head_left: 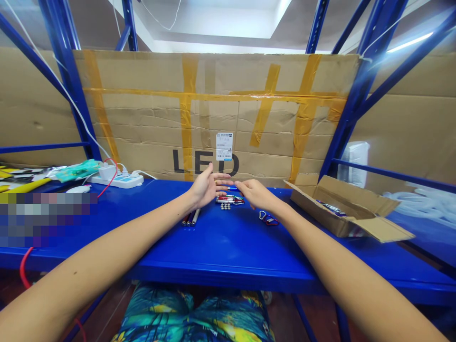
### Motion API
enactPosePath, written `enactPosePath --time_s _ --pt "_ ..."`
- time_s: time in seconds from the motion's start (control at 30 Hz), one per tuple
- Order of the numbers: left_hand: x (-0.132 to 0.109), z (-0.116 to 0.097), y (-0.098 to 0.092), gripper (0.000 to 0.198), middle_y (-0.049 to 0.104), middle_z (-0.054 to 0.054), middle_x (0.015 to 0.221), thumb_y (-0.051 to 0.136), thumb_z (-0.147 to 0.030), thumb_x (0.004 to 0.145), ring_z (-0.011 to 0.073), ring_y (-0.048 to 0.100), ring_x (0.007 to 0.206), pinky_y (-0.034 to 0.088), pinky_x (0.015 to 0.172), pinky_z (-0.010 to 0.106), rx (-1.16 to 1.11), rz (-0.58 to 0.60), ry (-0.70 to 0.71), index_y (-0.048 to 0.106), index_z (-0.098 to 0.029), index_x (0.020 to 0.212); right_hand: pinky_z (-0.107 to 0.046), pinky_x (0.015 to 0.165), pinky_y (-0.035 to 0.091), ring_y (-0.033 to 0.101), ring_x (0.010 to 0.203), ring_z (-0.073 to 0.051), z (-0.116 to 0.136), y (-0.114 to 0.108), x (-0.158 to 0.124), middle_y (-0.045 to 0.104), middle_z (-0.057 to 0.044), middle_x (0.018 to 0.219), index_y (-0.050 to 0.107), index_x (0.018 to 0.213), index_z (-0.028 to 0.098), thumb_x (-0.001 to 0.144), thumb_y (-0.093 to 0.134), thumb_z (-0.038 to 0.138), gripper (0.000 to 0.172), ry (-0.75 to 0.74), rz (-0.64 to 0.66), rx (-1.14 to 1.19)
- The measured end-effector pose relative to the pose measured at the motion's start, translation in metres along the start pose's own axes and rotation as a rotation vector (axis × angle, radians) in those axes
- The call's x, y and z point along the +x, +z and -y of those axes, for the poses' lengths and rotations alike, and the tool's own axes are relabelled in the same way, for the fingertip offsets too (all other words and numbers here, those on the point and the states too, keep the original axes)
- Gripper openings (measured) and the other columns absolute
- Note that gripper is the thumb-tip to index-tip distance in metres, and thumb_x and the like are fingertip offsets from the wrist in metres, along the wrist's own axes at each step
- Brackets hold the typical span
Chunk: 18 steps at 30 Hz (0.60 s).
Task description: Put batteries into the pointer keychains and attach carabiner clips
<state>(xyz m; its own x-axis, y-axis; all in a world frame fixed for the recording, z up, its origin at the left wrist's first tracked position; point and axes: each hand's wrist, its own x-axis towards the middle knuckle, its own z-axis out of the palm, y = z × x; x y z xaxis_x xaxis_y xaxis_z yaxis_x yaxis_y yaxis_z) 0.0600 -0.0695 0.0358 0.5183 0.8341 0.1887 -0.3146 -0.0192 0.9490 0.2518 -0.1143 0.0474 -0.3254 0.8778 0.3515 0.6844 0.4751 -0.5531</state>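
My left hand [206, 186] is above the blue table, palm turned to the right and fingers stretched out and apart. Its fingertips come close to my right hand [251, 191], whose thumb and fingers are pinched together; what they hold, if anything, is too small to make out. A short blue tube [233, 188] shows between the hands, and I cannot tell whether it is held or lying. Just below are red and silver metal tubes [225, 200] and several small silver button cells [225, 206]. Dark and silver tubes [195, 217] lie under my left wrist. Blue and red carabiner clips [269, 219] lie by my right wrist.
An open cardboard box [320, 216] with some metal tubes [331, 207] inside stands at the right. A white power strip [123, 179] with plugs sits at the back left. A taped cardboard sheet [149, 123] closes the back of the blue table [228, 251].
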Motion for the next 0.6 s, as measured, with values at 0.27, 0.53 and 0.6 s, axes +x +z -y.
enactPosePath --time_s 0.27,0.53,0.6 --pt "0.0036 0.0005 -0.0056 0.071 0.070 0.017 0.097 0.026 -0.069 0.092 0.0240 0.063 0.083 0.046 0.074 0.036 -0.094 0.065 -0.024 0.063 -0.010 0.104 -0.029 0.052 0.019 0.026 0.048 -0.009 0.0000 -0.0005 0.0038 0.027 0.004 0.046 0.028 0.051 0.021 0.095 0.038 0.040 0.049 -0.031 -0.082 -0.103" --pt "0.0033 -0.0006 -0.0050 0.072 0.070 0.018 0.097 0.027 -0.070 0.091 0.0248 0.063 0.082 0.044 0.074 0.037 -0.132 0.056 -0.041 0.063 -0.009 0.107 -0.030 0.053 0.017 0.024 0.049 -0.009 0.0025 -0.0008 0.0020 0.026 0.004 0.048 0.029 0.051 0.020 0.094 0.038 0.038 0.048 -0.035 -0.079 -0.158" --pt "0.0032 -0.0004 -0.0052 0.073 0.070 0.018 0.098 0.028 -0.070 0.090 0.0251 0.063 0.083 0.044 0.075 0.037 -0.135 0.052 -0.042 0.063 -0.009 0.109 -0.031 0.054 0.017 0.023 0.050 -0.009 0.0031 -0.0011 0.0027 0.025 0.004 0.047 0.028 0.050 0.020 0.094 0.039 0.036 0.048 -0.020 -0.097 -0.176"
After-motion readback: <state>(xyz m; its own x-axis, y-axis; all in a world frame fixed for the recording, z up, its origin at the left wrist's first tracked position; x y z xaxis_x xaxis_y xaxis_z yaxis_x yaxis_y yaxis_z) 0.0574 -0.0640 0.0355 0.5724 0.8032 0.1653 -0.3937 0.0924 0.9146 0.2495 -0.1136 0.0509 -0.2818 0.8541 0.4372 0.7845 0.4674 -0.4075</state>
